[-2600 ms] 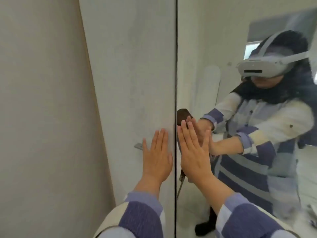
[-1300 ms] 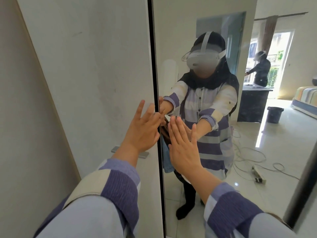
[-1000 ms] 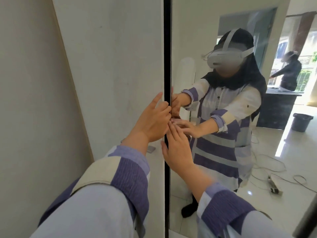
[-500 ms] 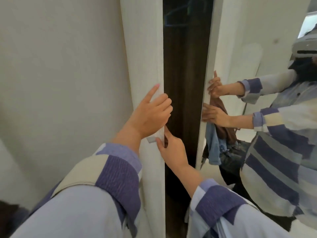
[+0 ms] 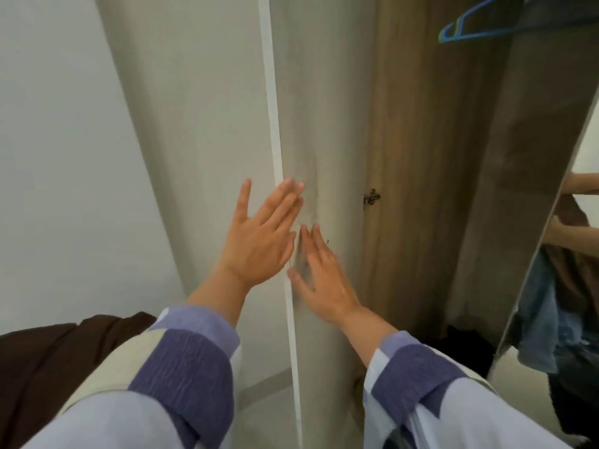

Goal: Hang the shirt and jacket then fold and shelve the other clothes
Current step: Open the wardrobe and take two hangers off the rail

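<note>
The wardrobe's left door point(image 5: 321, 124) stands swung open, its pale inner face toward me. My right hand point(image 5: 319, 273) lies flat on that inner face with straight fingers. My left hand point(image 5: 262, 238) is spread open at the door's white edge, fingertips reaching past it. A blue hanger point(image 5: 470, 25) hangs at the top right inside the wooden wardrobe point(image 5: 421, 157). Brown cloth point(image 5: 48, 361) is draped over my left arm. The mirrored right door point(image 5: 557, 286) reflects blue and brown clothes.
A plain white wall point(image 5: 64, 157) runs along the left. A small metal hinge point(image 5: 371, 197) sits on the wardrobe's inner side panel. Something dark point(image 5: 466, 348) lies low inside the wardrobe.
The left door has swung much wider, exposing the wooden interior and the hanger. My right hand left the door's edge and now lies flat on its inner face. My left hand's fingers straightened.
</note>
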